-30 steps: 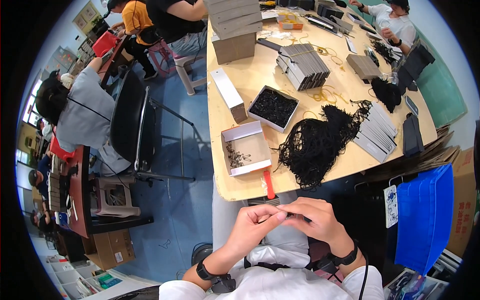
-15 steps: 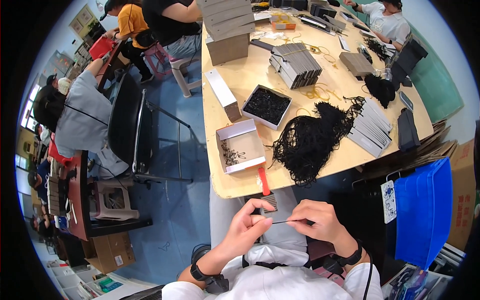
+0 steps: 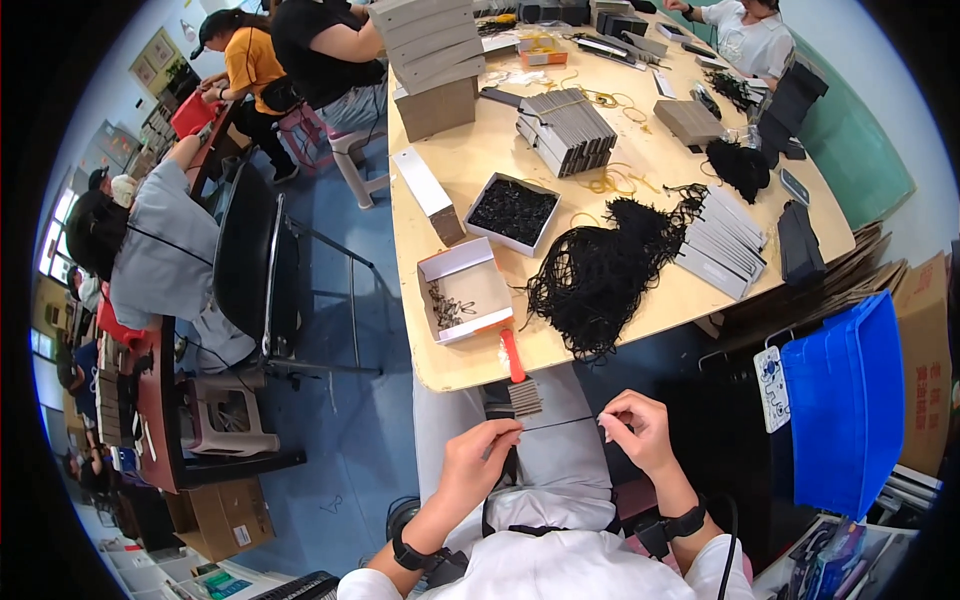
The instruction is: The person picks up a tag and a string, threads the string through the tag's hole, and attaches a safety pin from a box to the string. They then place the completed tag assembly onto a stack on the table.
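Above my lap, a thin black cord (image 3: 562,424) runs nearly straight between my two hands. My left hand (image 3: 476,460) pinches one end between thumb and fingertips. The other end is in the pinched fingers of my right hand (image 3: 642,432). Just beyond the cord, a ridged grey-brown piece (image 3: 525,398) juts past the table edge, beside a red handle-like strip (image 3: 512,356). Further in on the table lies a large tangled pile of black cords (image 3: 600,280). To its left stands an open box (image 3: 482,262) with small wire pieces inside.
A white box (image 3: 548,226) of small black parts stands behind the open box. Grey strips (image 3: 722,250) fan out right of the cords. Bundled grey boards (image 3: 566,135) and stacked boxes (image 3: 428,50) stand farther back. A blue bin (image 3: 850,400) is at my right; other people sit nearby.
My hands have moved apart, the right one to the right and slightly up, so a longer stretch of cord shows between them. The whole view has shifted a little.
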Demonstrator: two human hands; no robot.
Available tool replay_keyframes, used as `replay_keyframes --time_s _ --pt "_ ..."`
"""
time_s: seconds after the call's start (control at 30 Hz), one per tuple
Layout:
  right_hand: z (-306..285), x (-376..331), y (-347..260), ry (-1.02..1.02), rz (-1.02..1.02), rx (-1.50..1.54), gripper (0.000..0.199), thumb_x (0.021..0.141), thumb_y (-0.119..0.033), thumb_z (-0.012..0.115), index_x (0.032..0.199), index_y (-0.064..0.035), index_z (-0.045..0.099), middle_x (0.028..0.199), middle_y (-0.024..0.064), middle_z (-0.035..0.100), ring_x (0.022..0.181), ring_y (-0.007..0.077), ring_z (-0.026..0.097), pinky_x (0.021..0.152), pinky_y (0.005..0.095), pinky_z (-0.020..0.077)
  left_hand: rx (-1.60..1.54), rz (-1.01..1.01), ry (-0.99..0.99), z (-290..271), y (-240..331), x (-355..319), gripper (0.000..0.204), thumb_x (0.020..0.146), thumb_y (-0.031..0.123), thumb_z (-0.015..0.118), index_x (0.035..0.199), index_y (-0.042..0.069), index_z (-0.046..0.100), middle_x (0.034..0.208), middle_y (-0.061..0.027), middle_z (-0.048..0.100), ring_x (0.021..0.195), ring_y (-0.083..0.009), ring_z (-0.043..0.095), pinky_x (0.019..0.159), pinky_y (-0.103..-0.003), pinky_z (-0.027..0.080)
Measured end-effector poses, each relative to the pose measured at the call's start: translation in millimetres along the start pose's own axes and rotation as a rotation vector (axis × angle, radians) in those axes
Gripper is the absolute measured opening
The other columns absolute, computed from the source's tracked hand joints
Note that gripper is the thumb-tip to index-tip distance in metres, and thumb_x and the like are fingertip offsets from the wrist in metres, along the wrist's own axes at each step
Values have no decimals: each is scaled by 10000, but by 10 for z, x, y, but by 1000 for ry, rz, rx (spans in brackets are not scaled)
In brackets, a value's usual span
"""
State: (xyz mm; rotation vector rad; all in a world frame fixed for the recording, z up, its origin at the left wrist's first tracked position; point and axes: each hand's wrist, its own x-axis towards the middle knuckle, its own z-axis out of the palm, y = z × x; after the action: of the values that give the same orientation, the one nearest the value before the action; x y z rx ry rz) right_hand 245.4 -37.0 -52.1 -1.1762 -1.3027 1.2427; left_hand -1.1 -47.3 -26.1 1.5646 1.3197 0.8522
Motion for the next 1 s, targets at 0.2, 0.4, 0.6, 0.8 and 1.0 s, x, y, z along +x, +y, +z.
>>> replay_keyframes --time_s 0.2,0.4,0.6,0.8,1.0 --pt "-34 -73 123 104 -7 -4 14 806 56 641 796 59 632 752 73 599 581 87 575 496 199 480 315 305 276 143 -95 19 123 796 -13 684 916 -4 657 798 -111 681 690 -207 676 614 -277 522" --pt "-25 -114 240 184 14 -2 25 813 49 640 794 52 625 738 56 586 574 76 560 490 195 455 341 341 349 226 -120 58 156 749 -29 722 876 9 641 781 -106 666 640 -204 649 576 -283 503" --pt "57 -93 603 209 122 45 43 834 13 637 794 30 631 701 20 592 560 53 532 493 189 423 357 390 372 241 -172 85 178 733 -35 730 878 15 638 796 -97 637 673 -216 605 578 -291 486" --pt "208 -177 1129 36 382 64 66 833 -60 653 854 1 665 700 13 623 578 49 535 502 208 412 446 457 401 190 -190 113 217 679 -49 729 852 70 673 796 -58 618 708 -228 564 591 -310 461" --pt "366 -273 1158 -97 375 41 84 832 -70 655 852 9 674 726 31 635 602 65 558 527 219 454 533 480 408 201 -126 87 236 665 -42 727 853 97 696 784 -48 584 696 -220 544 579 -323 447"
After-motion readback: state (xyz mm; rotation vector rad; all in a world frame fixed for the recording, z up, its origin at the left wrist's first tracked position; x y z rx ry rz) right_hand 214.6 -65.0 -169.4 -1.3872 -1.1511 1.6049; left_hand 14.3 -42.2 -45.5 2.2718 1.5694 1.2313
